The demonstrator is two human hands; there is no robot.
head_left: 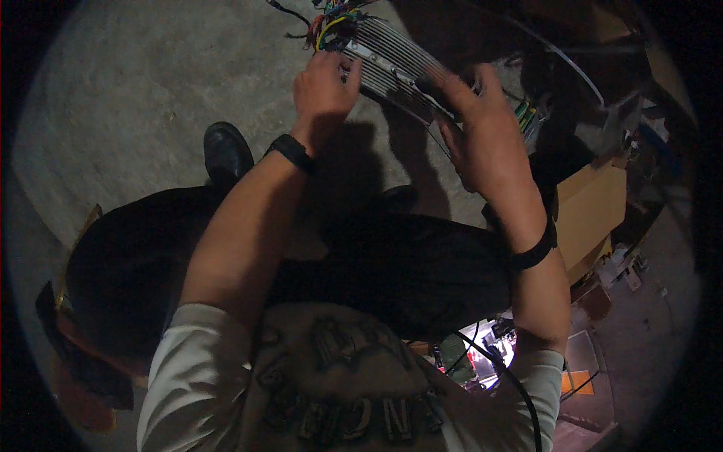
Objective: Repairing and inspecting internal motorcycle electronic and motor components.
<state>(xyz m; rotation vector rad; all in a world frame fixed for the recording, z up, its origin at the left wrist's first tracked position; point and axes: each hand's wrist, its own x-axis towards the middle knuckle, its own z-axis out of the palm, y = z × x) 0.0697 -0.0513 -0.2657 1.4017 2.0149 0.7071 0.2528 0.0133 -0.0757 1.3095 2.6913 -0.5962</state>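
Observation:
A silver, ribbed motor controller (392, 56) slants across the top of the view, over the concrete floor. From its left end comes a bundle of coloured wires (327, 29), red, yellow, blue, green and black. My left hand (325, 90) is closed at that end, its fingertips on the corner by the wires; which of the two they pinch is partly hidden. My right hand (489, 139) grips the controller's other end between thumb and fingers, slightly blurred. Both wrists wear dark bands.
An open cardboard box (591, 215) stands to the right, with small clutter (625, 264) beside it. A brightly lit patch of parts (482, 350) lies below my right knee. A black cable (520, 388) runs past my right arm. My shoe (227, 154) rests on the floor.

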